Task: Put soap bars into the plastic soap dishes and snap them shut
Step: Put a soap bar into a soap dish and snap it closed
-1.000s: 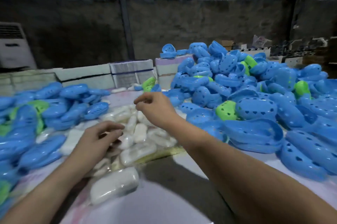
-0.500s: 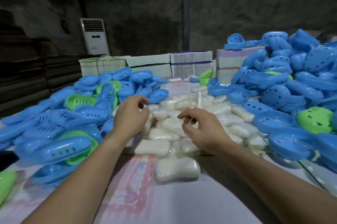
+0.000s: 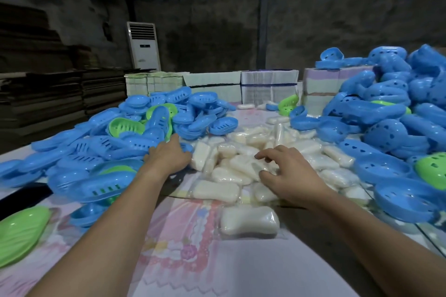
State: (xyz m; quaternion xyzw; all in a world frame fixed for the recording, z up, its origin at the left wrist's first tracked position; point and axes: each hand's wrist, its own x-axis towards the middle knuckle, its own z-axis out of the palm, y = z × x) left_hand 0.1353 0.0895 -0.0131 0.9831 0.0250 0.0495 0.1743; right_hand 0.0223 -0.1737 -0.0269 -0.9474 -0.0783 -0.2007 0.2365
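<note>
A dim workshop with grey walls holds a table [image 3: 241, 270] under a pink patterned cloth. In the middle lies a heap of wrapped soap bars [image 3: 243, 151], with one bar [image 3: 248, 220] apart at the near edge. A pile of blue and green soap dishes [image 3: 125, 137] lies to the left, a taller pile [image 3: 395, 108] to the right. The left hand [image 3: 169, 156] reaches to the edge of the left pile, fingers stretched forward, their tips on a blue dish; whether they grip it cannot be told. The right hand [image 3: 289, 173] hovers over the soap heap, fingers spread and loosely bent, holding nothing, bars directly beneath the fingertips.
</note>
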